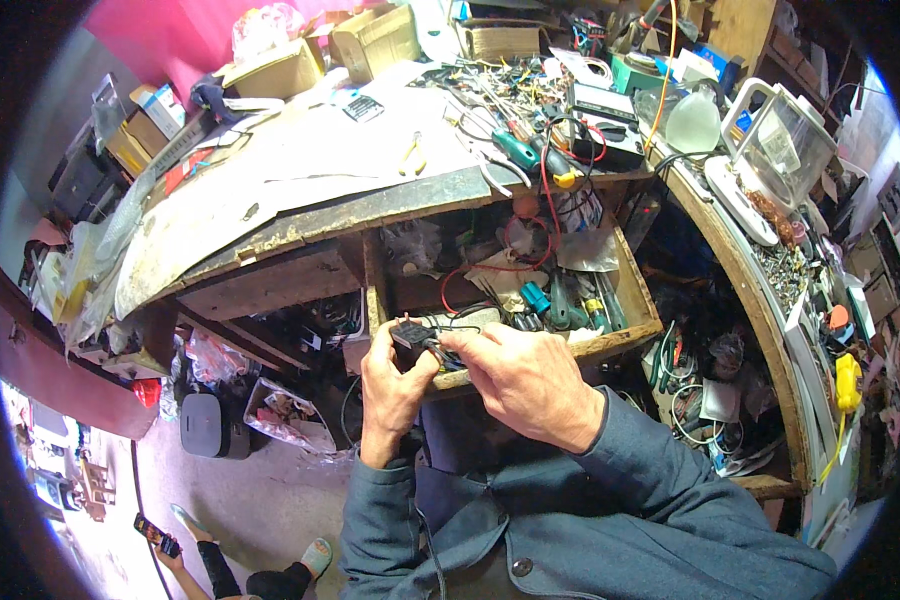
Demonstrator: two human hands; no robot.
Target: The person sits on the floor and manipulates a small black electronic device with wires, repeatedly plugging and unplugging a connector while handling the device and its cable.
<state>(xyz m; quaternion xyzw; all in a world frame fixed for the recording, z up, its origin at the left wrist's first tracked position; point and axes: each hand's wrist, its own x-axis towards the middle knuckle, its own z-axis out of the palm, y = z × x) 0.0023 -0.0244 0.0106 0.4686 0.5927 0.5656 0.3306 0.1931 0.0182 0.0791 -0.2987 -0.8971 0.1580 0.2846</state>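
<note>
Over the front edge of the open wooden drawer point(625, 343), my left hand point(394, 392) is closed on a small black boxy device point(411, 333), thumb and fingers gripping its sides. A dark cable seems to run down from it beside my left wrist. My right hand point(542, 385) is closed too, its fingertips bunched at the right side of the device. What the right fingertips pinch there is small, dark and partly hidden by the fingers. In the drawer behind lie a teal-handled tool point(536, 297), other tools and a red wire point(448, 287).
A worktable with pale sheets point(310, 170) curves across the far side. On it lie yellow-handled pliers point(413, 155), a green screwdriver point(515, 149) and a black box-shaped instrument point(602, 125). Loose parts clutter the right bench. At lower left, another person's hand holds a phone point(157, 535).
</note>
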